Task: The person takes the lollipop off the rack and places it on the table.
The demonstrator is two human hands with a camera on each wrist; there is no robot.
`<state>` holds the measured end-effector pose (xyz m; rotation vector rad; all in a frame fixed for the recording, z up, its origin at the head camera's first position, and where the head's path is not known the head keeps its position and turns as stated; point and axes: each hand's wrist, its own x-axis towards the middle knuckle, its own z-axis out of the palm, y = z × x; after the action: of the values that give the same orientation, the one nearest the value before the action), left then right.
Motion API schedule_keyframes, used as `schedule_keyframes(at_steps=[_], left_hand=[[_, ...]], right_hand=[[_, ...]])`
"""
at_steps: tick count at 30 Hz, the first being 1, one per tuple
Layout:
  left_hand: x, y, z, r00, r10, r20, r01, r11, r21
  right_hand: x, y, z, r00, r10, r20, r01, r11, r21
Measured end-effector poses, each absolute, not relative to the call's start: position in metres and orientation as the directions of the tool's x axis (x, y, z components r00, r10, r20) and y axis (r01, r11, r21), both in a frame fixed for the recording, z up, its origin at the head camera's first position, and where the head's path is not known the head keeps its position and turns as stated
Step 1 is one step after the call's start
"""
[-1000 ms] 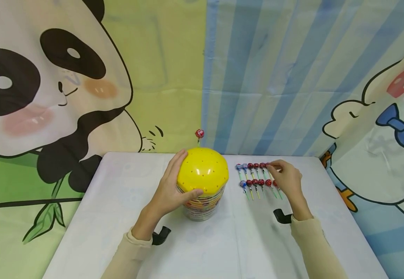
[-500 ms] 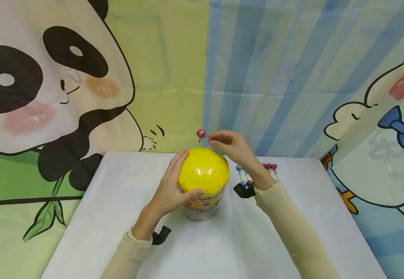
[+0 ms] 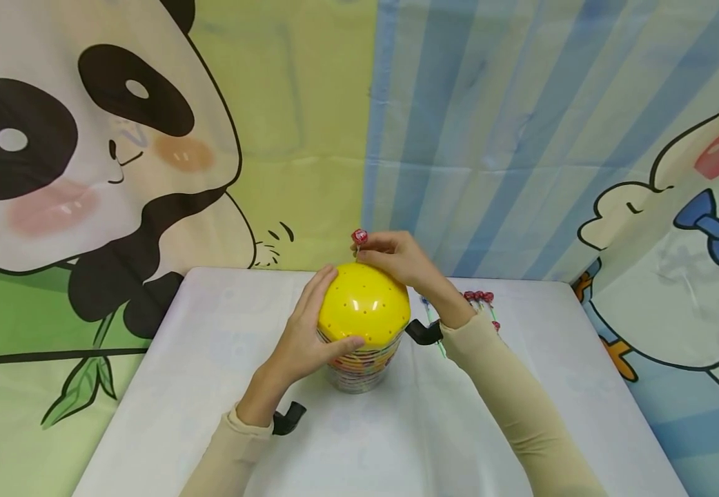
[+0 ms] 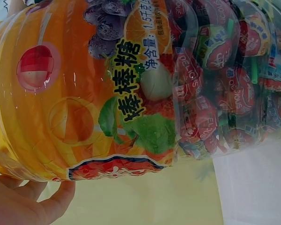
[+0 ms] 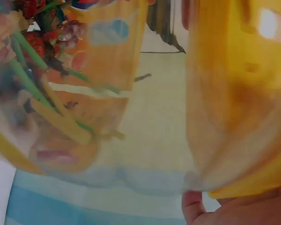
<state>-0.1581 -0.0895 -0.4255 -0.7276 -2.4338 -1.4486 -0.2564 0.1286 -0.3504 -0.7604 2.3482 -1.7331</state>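
A clear lollipop jar point(image 3: 359, 376) with a yellow lid point(image 3: 364, 300) dotted with small holes stands on the table. My left hand point(image 3: 302, 345) grips it near the top, thumb in front and fingers round the left side. One red-wrapped lollipop point(image 3: 359, 237) stands upright at the lid's far edge. With thumb and forefinger my right hand point(image 3: 399, 257) pinches its stick just under the candy. The left wrist view shows the jar's orange printed label point(image 4: 126, 89) and wrapped lollipops point(image 4: 234, 89) inside. In the right wrist view, green sticks point(image 5: 30, 51) show through the plastic.
Loose lollipops point(image 3: 479, 297) lie on the white table point(image 3: 347, 449) right of the jar, partly hidden by my right forearm. A printed curtain point(image 3: 310, 138) with cartoon animals hangs behind the table's back edge.
My right hand has left the end of the lollipop rows and come left to the upright lollipop, closing its fingers on the stick. The left hand has kept its grip on the jar.
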Motion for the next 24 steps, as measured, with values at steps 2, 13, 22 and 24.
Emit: schedule_keyframes(at_steps=[2, 13, 22, 24], left_hand=[[-0.158, -0.089, -0.425, -0.852, 0.304, 0.426, 0.519, 0.391, 0.760], [-0.157, -0.088, -0.424, -0.853, 0.302, 0.426, 0.518, 0.393, 0.760], [-0.157, -0.088, -0.424, -0.854, 0.293, 0.430, 0.518, 0.397, 0.757], [-0.157, -0.088, -0.425, -0.856, 0.292, 0.428, 0.515, 0.399, 0.758]], right_hand=[[-0.256, 0.129, -0.349, -0.865, -0.445, 0.233, -0.345, 0.190, -0.919], [-0.239, 0.164, -0.346, -0.904, -0.320, 0.283, -0.374, 0.272, -0.886], [-0.214, 0.232, -0.383, -0.961, -0.184, 0.207, -0.269, 0.438, -0.858], [-0.209, 0.250, -0.393, -0.972, -0.144, 0.187, -0.233, 0.465, -0.854]])
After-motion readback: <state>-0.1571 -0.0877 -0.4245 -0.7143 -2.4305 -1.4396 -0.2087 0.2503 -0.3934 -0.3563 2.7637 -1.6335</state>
